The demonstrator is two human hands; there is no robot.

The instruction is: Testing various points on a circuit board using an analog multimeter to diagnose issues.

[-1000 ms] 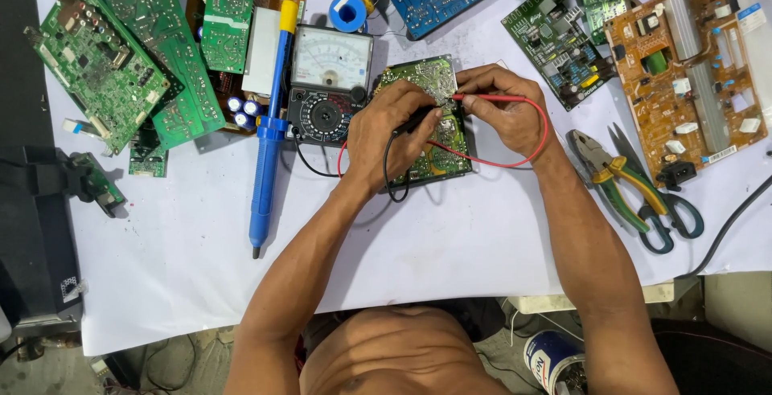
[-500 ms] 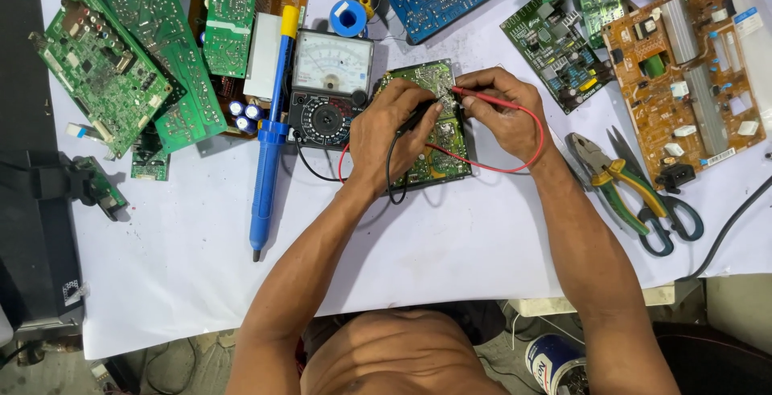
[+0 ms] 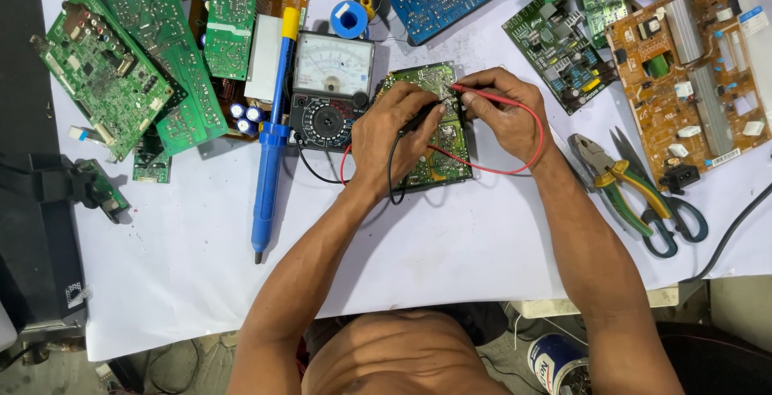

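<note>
White paper [image 3: 450,242] covers the workbench, and everything sits around an analog multimeter [image 3: 330,90] near its upper middle. Just to the right of the meter lies a small green circuit board [image 3: 438,162], flat on the paper. The left hand [image 3: 394,134] rests on that board with its fingers closed around a black probe [image 3: 420,115], tip pointing toward the board's upper part. The right hand [image 3: 503,118] pinches a red probe [image 3: 474,92] between thumb and forefinger, its tip on the same upper area, and a red lead [image 3: 515,166] loops below the hand. Left of the meter, touching its edge, lies a blue desoldering pump [image 3: 269,154], with several green boards [image 3: 104,73] farther left. Well to the right of the meter are a brown board [image 3: 691,65] and green-handled pliers [image 3: 623,186]. Above the meter sits a blue solder spool [image 3: 348,20].
</note>
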